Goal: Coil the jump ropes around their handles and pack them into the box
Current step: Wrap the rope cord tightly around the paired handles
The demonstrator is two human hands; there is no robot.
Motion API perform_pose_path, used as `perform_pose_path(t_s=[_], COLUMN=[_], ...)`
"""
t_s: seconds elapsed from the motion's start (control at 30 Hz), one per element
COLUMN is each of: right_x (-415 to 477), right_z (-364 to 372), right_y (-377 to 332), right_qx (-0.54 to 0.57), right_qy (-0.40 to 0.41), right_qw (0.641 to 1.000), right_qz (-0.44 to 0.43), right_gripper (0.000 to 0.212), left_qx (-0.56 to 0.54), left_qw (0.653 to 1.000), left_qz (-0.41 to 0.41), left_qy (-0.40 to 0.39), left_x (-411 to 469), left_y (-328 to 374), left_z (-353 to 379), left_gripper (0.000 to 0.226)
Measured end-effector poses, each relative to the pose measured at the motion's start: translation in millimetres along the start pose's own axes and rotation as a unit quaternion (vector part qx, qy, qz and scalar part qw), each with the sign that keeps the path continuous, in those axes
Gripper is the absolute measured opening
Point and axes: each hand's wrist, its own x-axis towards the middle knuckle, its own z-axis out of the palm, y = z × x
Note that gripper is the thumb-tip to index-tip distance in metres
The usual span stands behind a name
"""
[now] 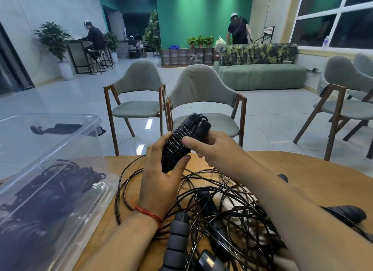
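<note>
Together, both hands, left hand and right hand, grip the rope-wrapped handles above the table.

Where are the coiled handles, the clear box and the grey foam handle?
coiled handles [194, 125], head view, on the wrapped upper end.
clear box [94, 118], head view, on its far rim corner.
grey foam handle [178, 237], head view, on a middle foam segment.
</note>
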Motion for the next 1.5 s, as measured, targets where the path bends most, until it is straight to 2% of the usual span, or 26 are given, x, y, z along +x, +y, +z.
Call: perform_pose_path(t_s=[0.1,0.2,0.3,0.37,0.47,0.5,0.57,0.63,0.73,0.83,0.93,1.07,1.33,1.5], right_x=[-2,-5,-7,-9,-9,-10,-12,-13,-12,-10,-8,-6,-5,-5], right_z=[-1,-1,-3,-6,-8,-9,-11,-15,-17,-12,-9,-8,-8,-9], right_y=[1,4,4,5,8,9,7,8,10,15,20,24,31,31], right_qx=[0.009,0.019,0.045,0.051,0.062,0.061,0.054,0.041,0.030,0.028,0.044,0.034,0.033,0.042], right_qy=[0.009,0.023,0.018,0.005,-0.027,-0.037,-0.057,-0.072,-0.099,-0.109,-0.117,-0.118,-0.105,-0.102], right_qw=[1.000,0.999,0.997,0.997,0.997,0.996,0.996,0.996,0.994,0.993,0.992,0.992,0.994,0.994], right_qz=[-0.007,-0.033,-0.057,-0.051,-0.045,-0.046,-0.040,-0.036,-0.047,-0.045,-0.036,-0.021,-0.012,-0.003], right_gripper=[0.027,0.030,0.029,0.024,0.019,0.018,0.019,0.021,0.025,0.028,0.030,0.044,0.036,0.038], left_qx=[0.012,-0.021,-0.136,-0.275,-0.435,-0.456,-0.469,-0.455,-0.408,-0.374,-0.362,-0.344,-0.329,-0.322], left_qw=[1.000,1.000,0.987,0.941,0.822,0.798,0.780,0.793,0.858,0.890,0.900,0.912,0.918,0.924], left_qz=[0.011,-0.013,-0.080,-0.196,-0.353,-0.370,-0.371,-0.358,-0.266,-0.215,-0.219,-0.213,-0.196,-0.181], left_qy=[0.016,0.000,-0.012,-0.017,-0.104,-0.139,-0.182,-0.189,-0.164,-0.148,-0.105,-0.071,-0.101,-0.103], left_x=[0,0,1,4,10,10,10,11,16,15,9,10,11,10], left_y=[-4,-4,0,1,5,6,6,3,-2,7,14,14,14,16], left_z=[-2,-2,-5,-9,-17,-18,-19,-20,-24,-20,-13,-10,-11,-10], left_gripper=[0.070,0.071,0.052,0.044,0.070,0.072,0.067,0.056,0.044,0.042,0.038,0.021,0.009,0.021])
